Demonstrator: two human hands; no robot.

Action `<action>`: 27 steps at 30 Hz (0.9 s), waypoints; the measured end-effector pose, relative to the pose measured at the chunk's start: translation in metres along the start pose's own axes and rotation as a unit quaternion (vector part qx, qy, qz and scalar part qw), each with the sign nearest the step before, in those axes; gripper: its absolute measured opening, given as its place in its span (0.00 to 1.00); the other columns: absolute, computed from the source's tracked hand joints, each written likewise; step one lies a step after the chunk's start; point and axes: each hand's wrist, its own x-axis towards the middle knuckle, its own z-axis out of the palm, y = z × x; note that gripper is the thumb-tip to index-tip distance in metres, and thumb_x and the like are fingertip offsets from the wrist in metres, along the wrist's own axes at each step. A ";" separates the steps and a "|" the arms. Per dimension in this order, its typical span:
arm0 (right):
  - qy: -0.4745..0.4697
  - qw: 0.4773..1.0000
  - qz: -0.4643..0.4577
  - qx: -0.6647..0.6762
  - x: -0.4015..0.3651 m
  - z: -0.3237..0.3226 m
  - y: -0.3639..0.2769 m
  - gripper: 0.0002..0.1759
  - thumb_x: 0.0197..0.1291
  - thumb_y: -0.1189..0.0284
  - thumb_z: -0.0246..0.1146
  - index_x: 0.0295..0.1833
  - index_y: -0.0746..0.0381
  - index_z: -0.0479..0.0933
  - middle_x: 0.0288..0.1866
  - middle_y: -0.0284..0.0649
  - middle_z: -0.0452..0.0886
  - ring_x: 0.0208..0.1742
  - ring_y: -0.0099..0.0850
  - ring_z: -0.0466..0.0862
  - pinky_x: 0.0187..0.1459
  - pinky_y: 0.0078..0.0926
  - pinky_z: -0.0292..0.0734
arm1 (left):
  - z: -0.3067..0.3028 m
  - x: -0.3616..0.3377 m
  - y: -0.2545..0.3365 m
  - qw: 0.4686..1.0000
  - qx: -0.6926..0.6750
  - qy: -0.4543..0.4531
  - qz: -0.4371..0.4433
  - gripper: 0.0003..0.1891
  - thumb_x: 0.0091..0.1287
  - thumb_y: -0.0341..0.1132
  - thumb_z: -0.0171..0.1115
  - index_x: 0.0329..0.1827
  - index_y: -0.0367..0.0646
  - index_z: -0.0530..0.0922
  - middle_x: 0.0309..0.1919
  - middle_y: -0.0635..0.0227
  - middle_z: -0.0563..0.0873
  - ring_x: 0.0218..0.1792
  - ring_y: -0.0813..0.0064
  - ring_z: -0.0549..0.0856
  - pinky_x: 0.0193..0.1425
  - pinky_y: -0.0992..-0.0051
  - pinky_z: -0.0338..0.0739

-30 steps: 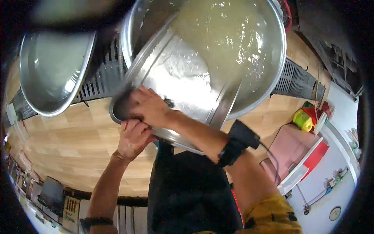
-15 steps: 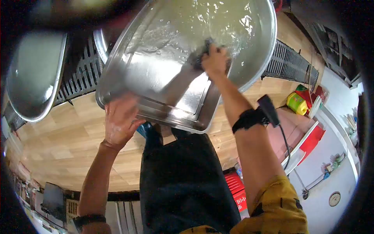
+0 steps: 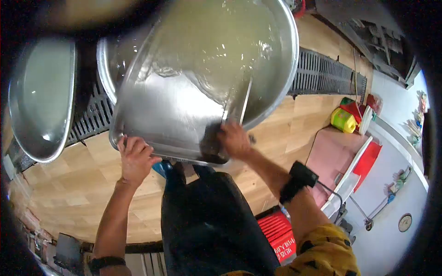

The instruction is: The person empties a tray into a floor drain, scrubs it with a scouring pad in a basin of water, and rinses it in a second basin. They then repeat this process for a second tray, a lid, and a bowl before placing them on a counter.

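Note:
A shallow rectangular metal tray (image 3: 168, 103) is tilted into a big round basin (image 3: 289, 69) of cloudy water, its far part under the surface. My left hand (image 3: 135, 158) is closed on the tray's near left corner, thumb along the rim. My right hand (image 3: 235, 141), smeared by motion, presses at the tray's near right side with curled fingers. A dark scouring pad seems to be in it, mostly hidden; a dark patch beside the fingers may be pad or reflection.
A second basin with cloudy water (image 3: 43, 99) stands on the left, and another metal basin (image 3: 105, 69) sits partly behind the tray. A slotted drain grate (image 3: 322, 73) crosses the wood-look floor (image 3: 78, 184). A yellow jug (image 3: 343, 120) and red crate (image 3: 276, 232) are on the right.
My right hand has drawn back from the tray's wet far part to its near right side. My left hand has settled on the near left corner. The tray and basin appear shifted left.

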 end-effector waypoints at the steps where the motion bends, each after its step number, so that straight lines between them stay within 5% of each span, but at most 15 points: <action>1: 0.022 0.999 0.044 0.003 0.018 -0.001 0.019 0.16 0.45 0.73 0.60 0.44 0.56 0.77 0.47 0.41 0.72 0.52 0.44 0.71 0.49 0.41 0.70 | 0.003 0.000 0.001 1.000 -0.008 0.007 -0.001 0.19 0.39 0.45 0.71 0.30 0.45 0.78 0.36 0.67 0.76 0.49 0.62 0.72 0.62 0.51 0.57; 2: 0.036 0.993 0.101 -0.055 0.043 -0.018 0.023 0.10 0.53 0.67 0.57 0.36 0.57 0.81 0.49 0.41 0.74 0.52 0.42 0.71 0.47 0.42 0.71 | 0.006 0.001 0.001 1.000 -0.008 0.002 0.003 0.19 0.39 0.45 0.71 0.30 0.45 0.78 0.36 0.67 0.76 0.49 0.62 0.72 0.62 0.51 0.57; 4: 0.088 0.982 0.150 -0.076 0.059 -0.008 0.023 0.09 0.52 0.68 0.58 0.35 0.59 0.80 0.43 0.41 0.74 0.49 0.40 0.73 0.46 0.41 0.72 | 0.008 -0.001 0.001 1.000 -0.006 0.012 -0.005 0.19 0.39 0.45 0.71 0.31 0.45 0.78 0.37 0.68 0.76 0.48 0.63 0.72 0.62 0.52 0.57; 6: -0.043 0.983 0.167 -0.062 0.053 -0.012 0.012 0.14 0.46 0.73 0.60 0.42 0.59 0.77 0.45 0.40 0.72 0.50 0.41 0.71 0.45 0.41 0.72 | 0.006 -0.002 0.004 1.000 -0.008 -0.008 -0.010 0.19 0.40 0.45 0.71 0.31 0.45 0.78 0.37 0.68 0.76 0.48 0.63 0.72 0.62 0.52 0.57; 7: -0.056 0.990 0.117 -0.056 0.035 0.003 0.003 0.15 0.46 0.73 0.60 0.44 0.60 0.77 0.48 0.42 0.71 0.53 0.41 0.70 0.45 0.42 0.73 | 0.005 0.001 0.004 1.000 -0.006 -0.015 -0.019 0.19 0.40 0.46 0.71 0.31 0.44 0.78 0.37 0.69 0.76 0.48 0.63 0.72 0.62 0.52 0.56; 8: 0.029 0.996 0.045 -0.071 0.005 0.008 -0.015 0.14 0.48 0.73 0.60 0.43 0.60 0.77 0.49 0.45 0.71 0.54 0.42 0.69 0.45 0.41 0.73 | 0.003 0.002 0.006 1.000 -0.006 -0.012 -0.020 0.19 0.40 0.46 0.71 0.31 0.44 0.78 0.37 0.69 0.76 0.48 0.63 0.72 0.62 0.52 0.56; 9: -0.134 0.989 0.068 -0.017 0.000 -0.006 -0.039 0.13 0.47 0.73 0.60 0.42 0.61 0.78 0.49 0.46 0.70 0.54 0.43 0.69 0.47 0.42 0.71 | 0.002 0.002 0.008 1.000 -0.007 -0.014 -0.022 0.19 0.39 0.45 0.71 0.31 0.44 0.78 0.37 0.69 0.76 0.48 0.63 0.72 0.63 0.52 0.56; 10: -0.188 0.980 0.060 -0.005 -0.006 -0.020 -0.057 0.14 0.44 0.72 0.62 0.40 0.61 0.78 0.49 0.45 0.70 0.54 0.43 0.69 0.48 0.41 0.70 | 0.002 0.003 0.009 1.000 -0.006 -0.016 -0.022 0.19 0.38 0.45 0.72 0.30 0.44 0.78 0.37 0.69 0.76 0.48 0.63 0.72 0.63 0.53 0.56; 11: -0.066 0.994 0.067 0.057 -0.006 -0.015 -0.055 0.15 0.41 0.72 0.64 0.39 0.61 0.78 0.48 0.44 0.69 0.53 0.43 0.69 0.46 0.41 0.70 | 0.002 0.002 0.009 1.000 -0.003 -0.010 -0.021 0.19 0.38 0.45 0.72 0.30 0.44 0.78 0.37 0.69 0.76 0.48 0.63 0.72 0.63 0.53 0.56; 14: -0.031 0.990 0.132 0.030 0.010 -0.003 -0.037 0.12 0.42 0.73 0.62 0.36 0.61 0.77 0.47 0.44 0.70 0.52 0.42 0.70 0.45 0.41 0.70 | 0.005 0.001 0.005 1.000 0.003 0.004 -0.009 0.20 0.37 0.45 0.72 0.29 0.44 0.78 0.36 0.69 0.77 0.48 0.64 0.72 0.63 0.52 0.55; 17: 0.131 0.982 0.122 -0.063 0.050 0.001 0.014 0.08 0.46 0.75 0.58 0.36 0.61 0.76 0.44 0.43 0.72 0.48 0.41 0.72 0.44 0.39 0.71 | 0.005 0.002 0.007 1.000 -0.021 0.020 0.002 0.18 0.40 0.44 0.73 0.29 0.45 0.77 0.35 0.70 0.74 0.47 0.65 0.72 0.60 0.49 0.56; 22: 0.031 0.971 0.192 -0.141 0.115 -0.023 0.089 0.09 0.52 0.69 0.58 0.39 0.58 0.79 0.48 0.41 0.74 0.54 0.42 0.72 0.46 0.42 0.71 | 0.006 0.011 0.033 0.997 0.057 -0.057 -0.019 0.21 0.39 0.40 0.73 0.36 0.45 0.76 0.40 0.68 0.74 0.49 0.65 0.71 0.60 0.49 0.57; 25: 0.110 0.917 0.372 0.096 0.115 -0.054 0.090 0.09 0.49 0.77 0.57 0.38 0.60 0.77 0.47 0.42 0.75 0.49 0.46 0.74 0.45 0.44 0.73 | 0.044 0.004 0.050 0.987 0.143 -0.077 0.008 0.21 0.40 0.37 0.71 0.39 0.45 0.75 0.43 0.65 0.73 0.51 0.64 0.70 0.59 0.51 0.58; 27: 0.145 0.917 0.344 0.140 0.084 -0.067 0.089 0.08 0.50 0.76 0.58 0.38 0.61 0.77 0.43 0.42 0.76 0.47 0.46 0.75 0.43 0.42 0.73 | 0.058 0.011 0.060 0.980 0.186 -0.056 0.036 0.20 0.42 0.35 0.69 0.40 0.46 0.75 0.44 0.64 0.73 0.52 0.64 0.70 0.59 0.51 0.59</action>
